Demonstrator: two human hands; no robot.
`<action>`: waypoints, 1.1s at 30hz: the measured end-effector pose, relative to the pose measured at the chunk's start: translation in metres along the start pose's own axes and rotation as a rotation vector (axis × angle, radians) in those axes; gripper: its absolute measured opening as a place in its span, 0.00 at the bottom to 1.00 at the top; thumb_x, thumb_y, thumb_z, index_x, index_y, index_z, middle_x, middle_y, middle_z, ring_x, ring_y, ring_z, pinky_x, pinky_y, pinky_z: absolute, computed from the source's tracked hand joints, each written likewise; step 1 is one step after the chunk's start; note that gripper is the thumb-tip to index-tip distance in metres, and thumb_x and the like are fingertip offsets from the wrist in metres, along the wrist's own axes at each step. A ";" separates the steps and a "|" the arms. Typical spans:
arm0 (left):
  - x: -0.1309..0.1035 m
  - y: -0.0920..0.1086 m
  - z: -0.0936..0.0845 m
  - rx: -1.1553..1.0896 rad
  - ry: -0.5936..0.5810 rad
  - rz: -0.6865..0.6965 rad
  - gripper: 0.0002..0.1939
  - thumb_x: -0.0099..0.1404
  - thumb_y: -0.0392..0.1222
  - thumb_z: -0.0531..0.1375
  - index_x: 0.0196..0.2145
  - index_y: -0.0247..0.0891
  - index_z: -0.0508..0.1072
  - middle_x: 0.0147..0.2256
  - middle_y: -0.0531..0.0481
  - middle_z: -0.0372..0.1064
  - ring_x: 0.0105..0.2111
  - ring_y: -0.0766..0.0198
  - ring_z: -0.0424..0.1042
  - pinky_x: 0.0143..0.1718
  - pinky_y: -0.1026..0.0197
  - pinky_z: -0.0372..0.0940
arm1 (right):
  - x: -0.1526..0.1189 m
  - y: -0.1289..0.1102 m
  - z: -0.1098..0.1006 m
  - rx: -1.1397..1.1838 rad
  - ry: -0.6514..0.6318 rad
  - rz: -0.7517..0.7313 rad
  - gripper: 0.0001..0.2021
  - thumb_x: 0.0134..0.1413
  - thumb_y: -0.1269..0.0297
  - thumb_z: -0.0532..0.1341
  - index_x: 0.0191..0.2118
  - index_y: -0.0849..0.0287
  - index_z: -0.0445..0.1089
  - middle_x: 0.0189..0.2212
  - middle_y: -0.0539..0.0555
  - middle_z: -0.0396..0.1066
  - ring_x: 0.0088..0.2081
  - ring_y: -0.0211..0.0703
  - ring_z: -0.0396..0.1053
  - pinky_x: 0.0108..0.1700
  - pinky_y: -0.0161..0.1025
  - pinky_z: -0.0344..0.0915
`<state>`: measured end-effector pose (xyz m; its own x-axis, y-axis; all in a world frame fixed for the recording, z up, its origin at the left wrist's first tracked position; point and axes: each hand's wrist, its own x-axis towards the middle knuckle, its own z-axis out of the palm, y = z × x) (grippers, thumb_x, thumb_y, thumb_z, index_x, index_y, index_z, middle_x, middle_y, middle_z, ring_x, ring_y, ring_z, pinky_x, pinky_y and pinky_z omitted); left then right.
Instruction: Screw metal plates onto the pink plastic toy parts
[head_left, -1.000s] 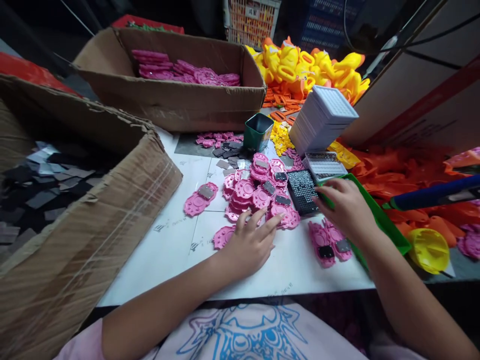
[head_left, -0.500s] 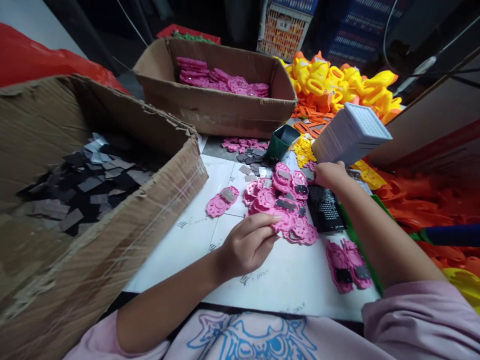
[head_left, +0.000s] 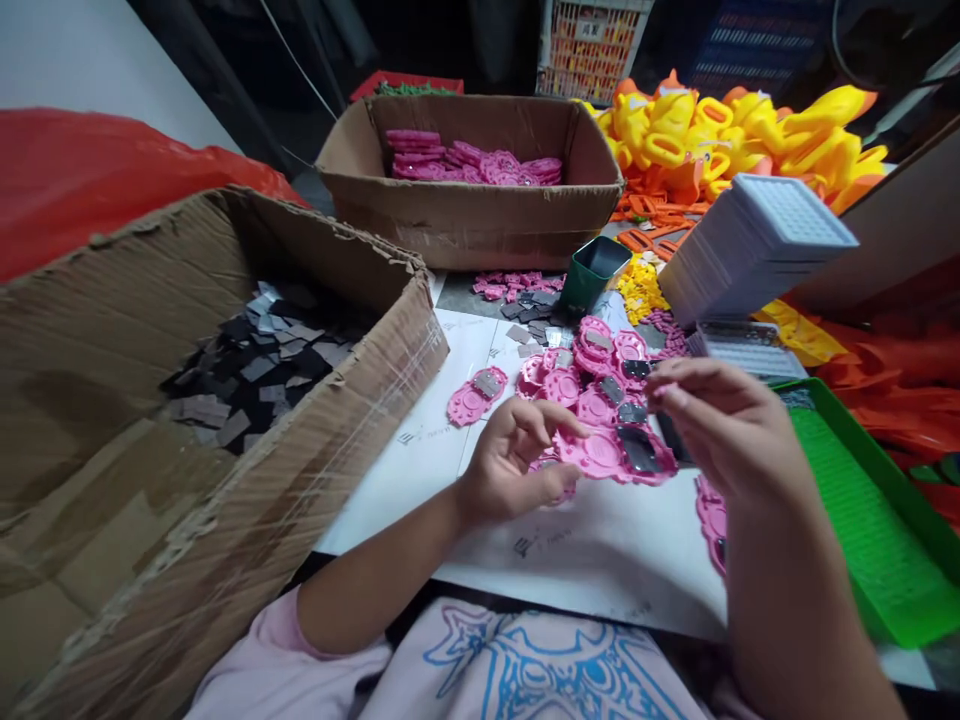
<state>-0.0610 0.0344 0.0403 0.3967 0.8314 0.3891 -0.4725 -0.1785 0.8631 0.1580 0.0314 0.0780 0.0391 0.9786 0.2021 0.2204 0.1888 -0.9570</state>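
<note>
My left hand (head_left: 517,460) pinches the left end of a pink plastic plate (head_left: 602,450) between thumb and fingers. The plate has a scalloped edge, a round recess and a dark rectangular piece (head_left: 642,450) on its right part. Just above that right end is my right hand (head_left: 739,430), thumb and forefinger closed on a small pinkish piece, mostly hidden by the fingertips. Behind the held plate lies a heap of similar pink plates (head_left: 562,385), several with grey or black rectangles. A single pink plate (head_left: 477,396) lies to the left of the heap.
At left stands a carton (head_left: 360,375) of dark and grey flat pieces; another carton (head_left: 472,225) holds pink plates. A green cup (head_left: 589,285), small purple parts (head_left: 664,330), a white tray stack (head_left: 750,255), a green tray (head_left: 870,520) and yellow toys (head_left: 697,130) lie around the white board.
My right hand has come back from the small parts near the white tray stack to the held plate. My left hand has tilted the plate into clearer view. The camera view has shifted.
</note>
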 end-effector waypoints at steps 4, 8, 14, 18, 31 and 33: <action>0.005 -0.003 -0.001 -0.170 0.107 -0.145 0.14 0.56 0.36 0.64 0.38 0.41 0.63 0.42 0.49 0.71 0.44 0.63 0.69 0.44 0.61 0.64 | -0.028 0.015 0.040 0.220 -0.018 -0.029 0.09 0.50 0.64 0.64 0.35 0.63 0.67 0.35 0.54 0.67 0.37 0.32 0.68 0.37 0.27 0.68; 0.008 -0.009 0.003 -0.268 0.136 -0.295 0.24 0.53 0.42 0.67 0.48 0.41 0.67 0.53 0.45 0.64 0.47 0.60 0.69 0.46 0.60 0.64 | -0.037 0.031 0.064 0.250 0.161 -0.003 0.09 0.54 0.64 0.62 0.38 0.63 0.66 0.32 0.52 0.67 0.29 0.26 0.65 0.28 0.22 0.64; 0.008 -0.013 0.007 -0.322 0.110 -0.465 0.23 0.56 0.44 0.65 0.49 0.35 0.69 0.51 0.41 0.68 0.48 0.55 0.70 0.47 0.58 0.65 | -0.050 0.029 0.072 0.198 0.178 -0.022 0.08 0.53 0.64 0.62 0.36 0.64 0.67 0.32 0.52 0.67 0.30 0.30 0.67 0.30 0.25 0.68; 0.012 -0.013 0.003 -0.416 0.101 -0.540 0.20 0.62 0.48 0.56 0.46 0.30 0.71 0.40 0.39 0.74 0.37 0.56 0.75 0.40 0.57 0.68 | -0.051 0.028 0.061 0.102 0.232 -0.042 0.06 0.54 0.66 0.62 0.38 0.59 0.69 0.37 0.51 0.66 0.36 0.30 0.67 0.39 0.28 0.68; 0.001 -0.023 0.003 -0.498 -0.154 -0.746 0.19 0.64 0.50 0.53 0.40 0.29 0.69 0.28 0.40 0.74 0.21 0.62 0.73 0.24 0.64 0.66 | -0.041 0.033 0.049 0.045 0.123 -0.098 0.04 0.56 0.67 0.60 0.39 0.54 0.70 0.37 0.49 0.65 0.38 0.25 0.65 0.41 0.23 0.65; 0.001 -0.024 0.003 -0.484 -0.153 -0.754 0.19 0.64 0.49 0.52 0.40 0.28 0.68 0.28 0.41 0.73 0.20 0.63 0.72 0.23 0.64 0.65 | -0.043 0.037 0.050 0.096 0.123 -0.039 0.05 0.56 0.65 0.60 0.39 0.56 0.70 0.38 0.50 0.65 0.37 0.26 0.65 0.41 0.25 0.66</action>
<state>-0.0470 0.0380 0.0215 0.8183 0.5532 -0.1562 -0.3103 0.6539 0.6900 0.1155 0.0006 0.0232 0.1530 0.9539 0.2582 0.1305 0.2395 -0.9621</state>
